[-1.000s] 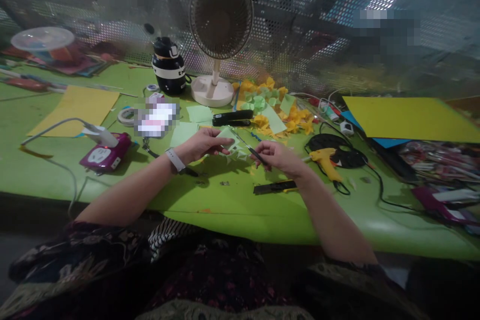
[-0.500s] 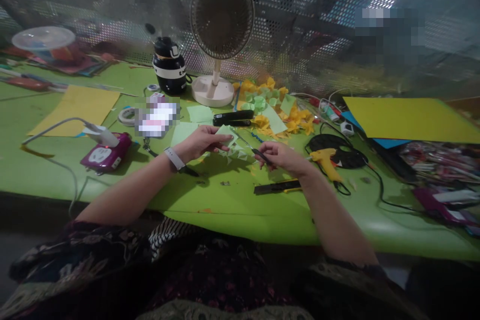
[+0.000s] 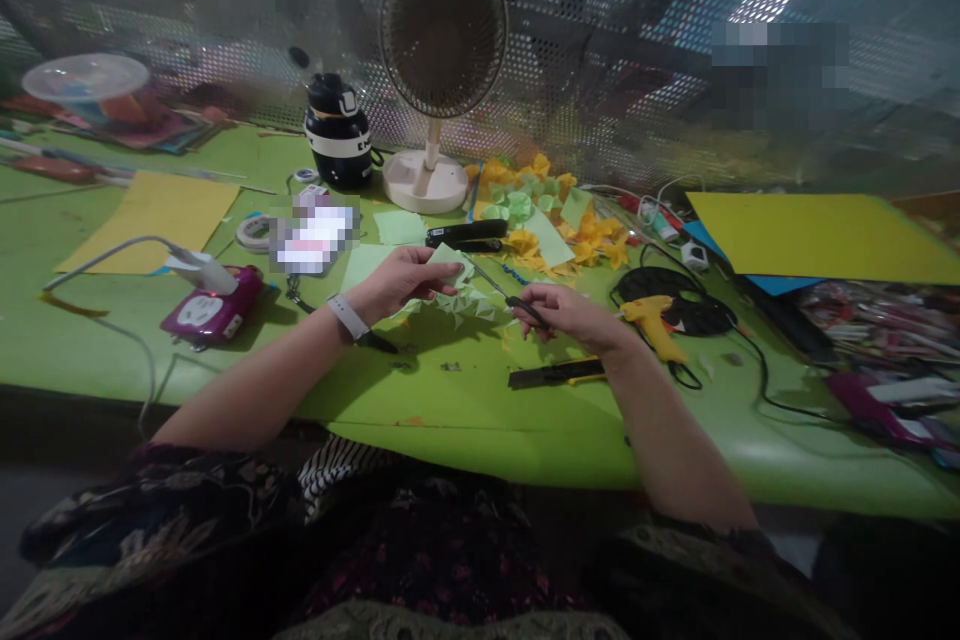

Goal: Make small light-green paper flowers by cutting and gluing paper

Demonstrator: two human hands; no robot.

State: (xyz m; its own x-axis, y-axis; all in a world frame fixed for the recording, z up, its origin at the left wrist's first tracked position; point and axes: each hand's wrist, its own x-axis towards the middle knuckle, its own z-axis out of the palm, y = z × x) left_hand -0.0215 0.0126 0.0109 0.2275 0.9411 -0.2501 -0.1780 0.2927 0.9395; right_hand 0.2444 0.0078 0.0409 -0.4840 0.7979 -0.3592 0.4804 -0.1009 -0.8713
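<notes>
Between the thumb and fingers of my left hand [image 3: 405, 280] is a small piece of light green paper [image 3: 450, 262]. My right hand [image 3: 553, 312] is closed around the dark handles of a pair of scissors [image 3: 517, 302], whose thin blades point left to the paper's edge. Pale green paper scraps [image 3: 474, 306] lie on the table below the held paper. A black stapler [image 3: 469, 235] rests just beyond my hands, beside light green sheets [image 3: 364, 263]. Near my right wrist lies a black and yellow box cutter [image 3: 551, 375].
Orange and green paper flowers [image 3: 529, 205] are heaped behind the stapler. A yellow glue gun [image 3: 654, 325] sits at the right on a black disc. A white fan [image 3: 425, 182] and a dark flask [image 3: 339, 145] stand at the back. A purple power socket [image 3: 214, 308] is at the left.
The green paper in my left hand has turned slightly, with a curled cut edge now by the blades. My right hand with the scissors has shifted a little to the right.
</notes>
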